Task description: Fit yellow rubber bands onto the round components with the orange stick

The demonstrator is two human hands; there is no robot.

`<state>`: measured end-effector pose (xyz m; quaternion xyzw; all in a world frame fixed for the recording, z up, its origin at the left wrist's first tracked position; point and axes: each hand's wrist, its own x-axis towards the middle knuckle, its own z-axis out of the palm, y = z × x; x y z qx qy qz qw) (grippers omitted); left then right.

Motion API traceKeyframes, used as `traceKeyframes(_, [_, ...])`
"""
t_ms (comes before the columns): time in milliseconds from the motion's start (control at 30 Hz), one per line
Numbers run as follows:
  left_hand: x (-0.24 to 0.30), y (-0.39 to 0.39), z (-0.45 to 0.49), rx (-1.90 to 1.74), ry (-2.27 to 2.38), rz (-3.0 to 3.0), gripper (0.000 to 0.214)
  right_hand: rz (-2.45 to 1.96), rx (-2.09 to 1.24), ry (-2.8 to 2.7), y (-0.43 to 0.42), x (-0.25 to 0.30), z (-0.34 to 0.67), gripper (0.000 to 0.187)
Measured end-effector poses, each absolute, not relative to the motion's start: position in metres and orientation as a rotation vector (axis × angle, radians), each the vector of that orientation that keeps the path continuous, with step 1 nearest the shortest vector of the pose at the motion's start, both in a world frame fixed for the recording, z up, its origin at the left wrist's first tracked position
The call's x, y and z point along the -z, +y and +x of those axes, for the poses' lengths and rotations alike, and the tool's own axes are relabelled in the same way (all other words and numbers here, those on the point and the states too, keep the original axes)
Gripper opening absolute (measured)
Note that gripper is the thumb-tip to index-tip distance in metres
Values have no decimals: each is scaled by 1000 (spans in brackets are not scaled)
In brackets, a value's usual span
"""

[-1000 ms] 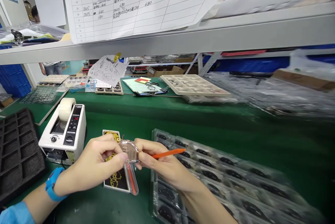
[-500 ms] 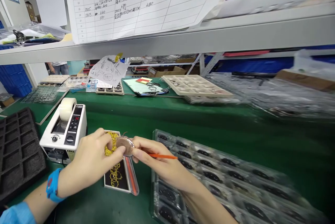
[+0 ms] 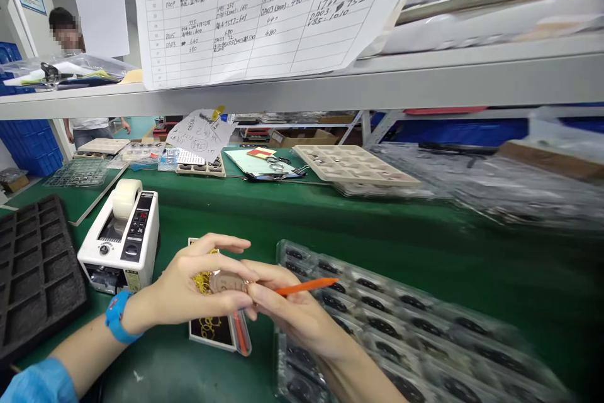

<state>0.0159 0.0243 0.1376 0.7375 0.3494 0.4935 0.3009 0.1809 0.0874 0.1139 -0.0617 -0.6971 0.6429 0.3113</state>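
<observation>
A round rose-gold metal piece that looks like a watch case [image 3: 228,281] is held between both hands above the green bench. My left hand [image 3: 202,277] has its thumb and a finger closed round the piece's edge, with other fingers lifted. Pinching the right edge is my right hand [image 3: 283,299], which also keeps a pointed orange stick [image 3: 306,286] tucked between its fingers. Below lies a shallow box [image 3: 212,341] with yellow ring-shaped gaskets [image 3: 206,327] on a black base, partly hidden by my left hand. A clear case with an orange strip [image 3: 242,334] rests against it.
On the left stand a white tape dispenser [image 3: 117,239] and a black compartment tray [image 3: 42,252]. Clear trays of dark round parts [image 3: 382,324] lie at right. Behind are a beige tray [image 3: 353,164], a clipboard [image 3: 264,164] and a shelf [image 3: 302,85]. A person [image 3: 89,126] stands far off.
My left fingers have spread and shifted right over the metal piece, which has tilted. The orange stick now points more upward to the right. The far person has come further into view.
</observation>
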Motion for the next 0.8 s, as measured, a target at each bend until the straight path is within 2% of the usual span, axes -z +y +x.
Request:
traceKeyframes(167, [-136, 27, 12, -1212, 800, 2070, 37, -182, -1868, -1730, 78, -110, 176, 43])
traceKeyframes(433, [-139, 25, 11, -1189, 731, 1923, 32, -323, -1994, -1479, 62, -108, 157, 47])
traceKeyframes(500, [-143, 19, 10, -1178, 769, 1911, 33, -371, -1849, -1593, 58, -110, 155, 49])
traceKeyframes(633, [-157, 3, -18, -1127, 1078, 1990, 72, -530, -1418, -1875, 77, -115, 158, 54])
traceKeyframes(667, [-160, -1, -35, -1126, 1226, 2023, 73, -584, -1351, -1905, 89, -115, 160, 53])
traceKeyframes(733, [-164, -9, -79, -1170, 1620, 2006, 61, -728, -1211, -1972, 122, -115, 163, 49])
traceKeyframes(800, [-165, -17, -134, -1123, 2058, 1935, 62, -920, -1050, -2074, 160, -111, 166, 43])
